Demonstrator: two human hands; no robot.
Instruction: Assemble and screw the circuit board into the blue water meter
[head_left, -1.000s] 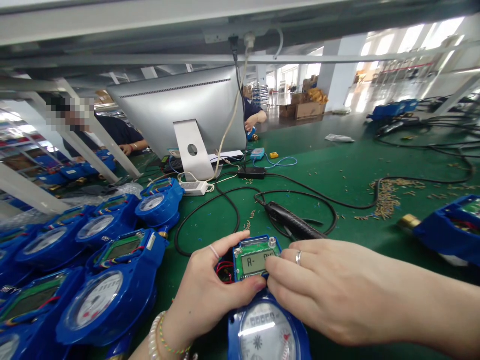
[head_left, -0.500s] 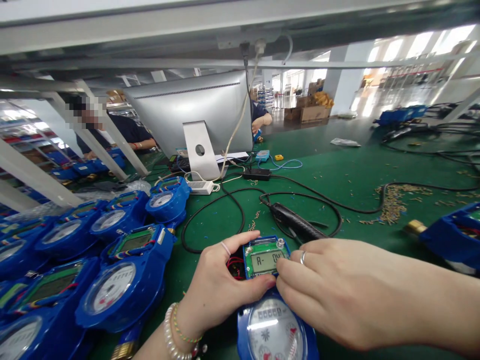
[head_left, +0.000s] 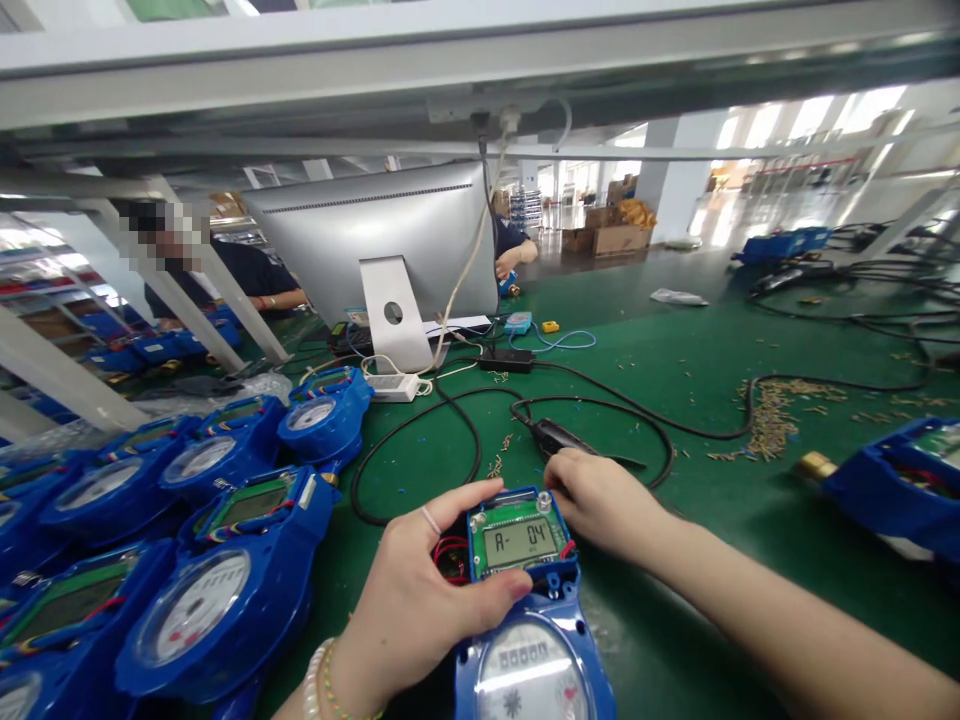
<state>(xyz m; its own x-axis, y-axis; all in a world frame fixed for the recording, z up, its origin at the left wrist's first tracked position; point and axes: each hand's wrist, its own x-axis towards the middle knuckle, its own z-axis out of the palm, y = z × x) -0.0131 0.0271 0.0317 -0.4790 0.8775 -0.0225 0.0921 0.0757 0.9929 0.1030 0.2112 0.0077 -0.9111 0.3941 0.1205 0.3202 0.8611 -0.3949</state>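
Observation:
My left hand [head_left: 420, 590] grips the upper part of a blue water meter [head_left: 536, 660], thumb on the near side and forefinger along the far edge. Its green circuit board carries a small display [head_left: 519, 543] reading "A- 04", with red wires beside it. Beneath sits the round dial under a clear cover. My right hand [head_left: 607, 500] is just beyond the meter's right side, its fingers curled in and partly hidden. Right behind that hand lies a black corded handheld tool [head_left: 559, 438]; whether the fingers touch it I cannot tell.
Several blue meters [head_left: 202, 600] crowd the left side, and another meter [head_left: 900, 490] lies at right. A monitor [head_left: 375, 240] stands behind. Black cable [head_left: 420, 415] loops across the green table, and loose screws [head_left: 772, 420] lie in a pile. Co-workers sit beyond.
My right hand has moved off the display board, away from me towards the black tool, uncovering the meter's right side. The view has shifted slightly; my left hand keeps its grip.

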